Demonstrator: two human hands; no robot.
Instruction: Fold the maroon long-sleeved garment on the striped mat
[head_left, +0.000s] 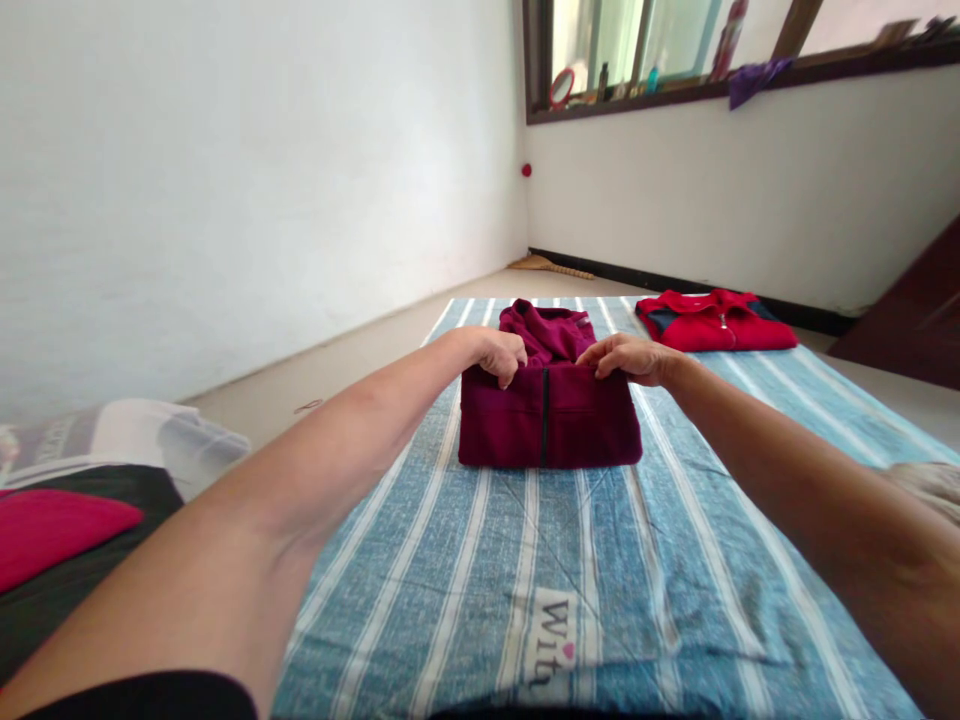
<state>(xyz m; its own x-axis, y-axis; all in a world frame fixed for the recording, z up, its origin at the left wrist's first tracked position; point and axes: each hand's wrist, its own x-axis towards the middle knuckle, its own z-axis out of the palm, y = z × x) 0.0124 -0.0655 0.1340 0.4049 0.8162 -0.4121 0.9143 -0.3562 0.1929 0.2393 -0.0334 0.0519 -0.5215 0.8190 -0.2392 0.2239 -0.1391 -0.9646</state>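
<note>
A maroon zip-up jacket (585,425) lies folded on a blue striped sheet (495,560), its dark zipper running down the middle of the front. Its hood or collar part (551,330) sticks out beyond the folded edge at the far side. My left hand (501,355) pinches the folded edge at its left, fingers curled. At the right end of that same edge, my right hand (622,357) grips the cloth between thumb and fingers. The fingertips of both hands are partly hidden by the fabric.
A folded red and dark jacket (720,325) rests at the far right of the sheet. Dark and pink cloth (60,535) and a pale printed fabric (127,435) lie at the left. A broom (551,266) is on the floor by the wall. Bottles stand on the windowsill (675,98).
</note>
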